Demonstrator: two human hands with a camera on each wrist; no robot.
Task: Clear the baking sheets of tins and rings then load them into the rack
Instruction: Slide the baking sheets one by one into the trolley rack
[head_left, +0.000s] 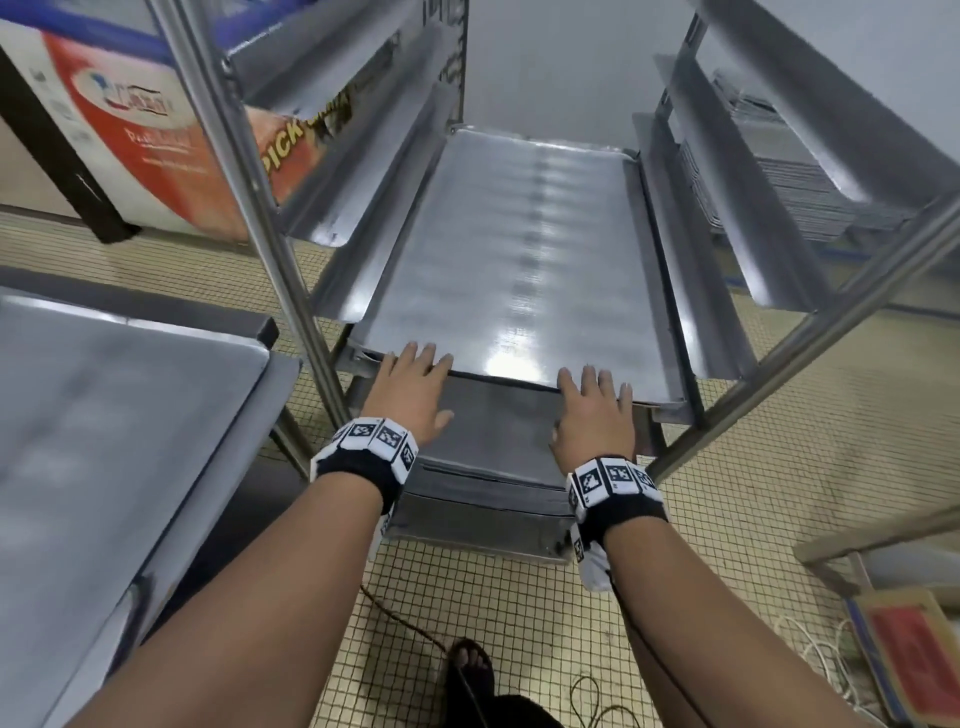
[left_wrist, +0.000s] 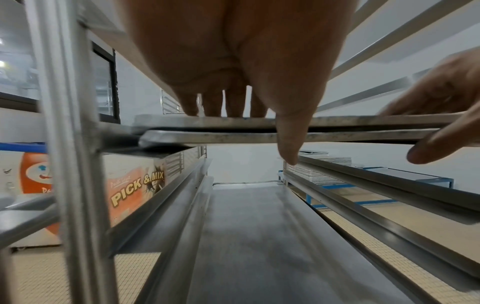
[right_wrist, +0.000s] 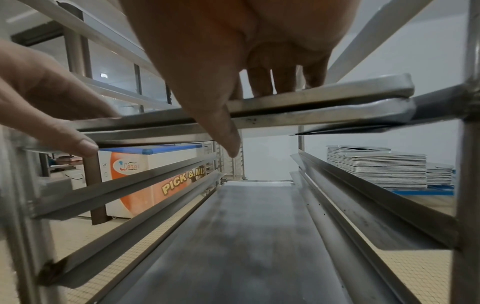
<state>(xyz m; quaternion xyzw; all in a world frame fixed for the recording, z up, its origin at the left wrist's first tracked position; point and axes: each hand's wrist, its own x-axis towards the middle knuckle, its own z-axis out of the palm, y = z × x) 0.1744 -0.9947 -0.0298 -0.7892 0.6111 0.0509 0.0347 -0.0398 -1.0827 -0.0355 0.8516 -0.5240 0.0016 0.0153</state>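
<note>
An empty baking sheet (head_left: 519, 249) lies on the rails of the steel rack (head_left: 249, 208). My left hand (head_left: 415, 384) and right hand (head_left: 597, 410) press straight fingers on its front edge, left and right. The left wrist view shows the left hand (left_wrist: 235, 100) with fingers on top of this sheet's rim (left_wrist: 221, 120), which rests on a second sheet (left_wrist: 207, 137). The thumb hangs in front of both rims. In the right wrist view, the right hand (right_wrist: 259, 61) lies the same way. More sheets (head_left: 488, 457) sit on lower rails. No tins or rings show.
A steel table at the left carries another bare sheet (head_left: 104, 415). A chest freezer (head_left: 130, 130) stands behind the rack, left. A stack of sheets (head_left: 810, 192) sits beyond the rack, right. Cables and my foot (head_left: 467, 670) are on the tiled floor.
</note>
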